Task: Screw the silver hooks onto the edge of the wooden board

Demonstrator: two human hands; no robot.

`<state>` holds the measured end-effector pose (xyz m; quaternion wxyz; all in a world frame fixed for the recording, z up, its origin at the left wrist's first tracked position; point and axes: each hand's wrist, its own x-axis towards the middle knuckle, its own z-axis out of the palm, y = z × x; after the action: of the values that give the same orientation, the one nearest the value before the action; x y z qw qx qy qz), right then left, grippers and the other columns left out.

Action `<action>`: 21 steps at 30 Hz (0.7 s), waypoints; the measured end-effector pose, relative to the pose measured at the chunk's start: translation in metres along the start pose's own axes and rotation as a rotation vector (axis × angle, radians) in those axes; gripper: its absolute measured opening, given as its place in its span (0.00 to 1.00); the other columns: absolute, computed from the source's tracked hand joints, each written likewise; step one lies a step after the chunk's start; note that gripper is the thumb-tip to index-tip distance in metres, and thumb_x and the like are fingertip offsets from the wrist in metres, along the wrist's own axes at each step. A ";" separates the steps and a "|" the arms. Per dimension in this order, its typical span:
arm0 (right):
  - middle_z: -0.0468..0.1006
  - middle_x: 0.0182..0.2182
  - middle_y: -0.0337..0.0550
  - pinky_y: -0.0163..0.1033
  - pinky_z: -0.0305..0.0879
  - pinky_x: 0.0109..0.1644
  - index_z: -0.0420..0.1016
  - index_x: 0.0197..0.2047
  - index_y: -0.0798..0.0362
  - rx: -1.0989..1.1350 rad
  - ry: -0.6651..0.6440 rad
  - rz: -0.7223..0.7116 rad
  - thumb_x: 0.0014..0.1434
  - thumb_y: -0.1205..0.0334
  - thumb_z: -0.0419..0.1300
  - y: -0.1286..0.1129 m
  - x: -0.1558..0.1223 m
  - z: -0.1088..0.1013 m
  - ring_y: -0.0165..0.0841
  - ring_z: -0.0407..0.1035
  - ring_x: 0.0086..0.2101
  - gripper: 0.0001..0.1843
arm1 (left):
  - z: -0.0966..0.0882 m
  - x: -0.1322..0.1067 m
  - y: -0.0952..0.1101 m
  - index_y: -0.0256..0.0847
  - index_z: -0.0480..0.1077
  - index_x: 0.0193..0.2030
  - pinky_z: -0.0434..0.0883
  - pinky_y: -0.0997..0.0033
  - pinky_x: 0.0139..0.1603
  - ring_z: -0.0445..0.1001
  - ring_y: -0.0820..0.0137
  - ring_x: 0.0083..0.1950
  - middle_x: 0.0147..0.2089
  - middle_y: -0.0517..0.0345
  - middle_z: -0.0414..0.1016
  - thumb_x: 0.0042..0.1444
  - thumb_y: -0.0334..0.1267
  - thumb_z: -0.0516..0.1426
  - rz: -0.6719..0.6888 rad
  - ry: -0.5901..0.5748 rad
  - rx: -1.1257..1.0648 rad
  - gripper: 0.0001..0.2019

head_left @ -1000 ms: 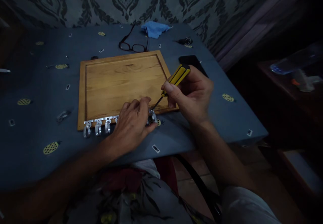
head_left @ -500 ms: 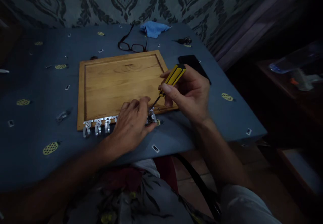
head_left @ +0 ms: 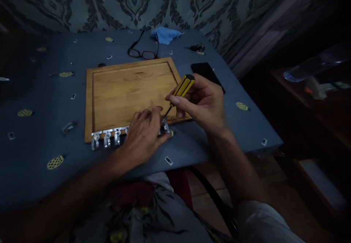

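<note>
A square wooden board (head_left: pixel 128 89) lies on the blue tablecloth (head_left: pixel 41 126). Along its near edge runs a metal hook rail (head_left: pixel 106 137) with several silver hooks. My left hand (head_left: pixel 144 135) is closed over the rail's right part, fingers pressing it against the board. My right hand (head_left: pixel 203 102) grips a yellow-and-black screwdriver (head_left: pixel 182 87); its thin shaft slants down to the rail's right end, just beside my left fingertips.
Dark-framed glasses (head_left: pixel 141 51) and a blue cloth (head_left: pixel 164 34) lie beyond the board. A black phone (head_left: pixel 205 71) rests right of it, a small dark object (head_left: pixel 197 47) farther back. A loose metal hook (head_left: pixel 68 127) lies left. The table's edge runs close to my right wrist.
My right hand and the screwdriver have shifted slightly left, the handle standing steeper. The left hand stays on the rail. The view has drifted a little.
</note>
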<state>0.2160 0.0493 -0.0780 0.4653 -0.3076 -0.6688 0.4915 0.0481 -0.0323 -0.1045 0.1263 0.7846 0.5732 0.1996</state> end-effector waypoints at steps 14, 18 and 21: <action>0.80 0.34 0.35 0.32 0.71 0.23 0.77 0.34 0.50 0.001 -0.003 -0.004 0.55 0.49 0.77 -0.006 0.001 0.007 0.23 0.68 0.22 0.18 | -0.002 0.002 0.002 0.42 0.59 0.60 0.71 0.51 0.59 0.77 0.50 0.62 0.57 0.47 0.79 0.60 0.37 0.68 -0.030 -0.042 -0.009 0.28; 0.77 0.30 0.34 0.33 0.72 0.23 0.78 0.36 0.49 0.000 -0.013 -0.013 0.55 0.47 0.77 -0.009 0.001 0.007 0.25 0.69 0.23 0.18 | -0.004 0.003 0.003 0.40 0.59 0.61 0.71 0.51 0.59 0.77 0.50 0.60 0.55 0.47 0.80 0.60 0.36 0.67 -0.050 -0.059 -0.007 0.28; 0.79 0.32 0.35 0.34 0.74 0.27 0.81 0.45 0.48 -0.023 -0.062 -0.008 0.60 0.46 0.73 -0.013 0.000 0.002 0.25 0.70 0.23 0.18 | -0.005 0.003 0.004 0.39 0.59 0.61 0.71 0.50 0.58 0.78 0.50 0.59 0.54 0.45 0.80 0.61 0.36 0.66 -0.046 -0.075 -0.009 0.27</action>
<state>0.2149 0.0442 -0.0660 0.4427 -0.2951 -0.6896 0.4913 0.0498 -0.0307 -0.0974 0.1557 0.7776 0.5849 0.1699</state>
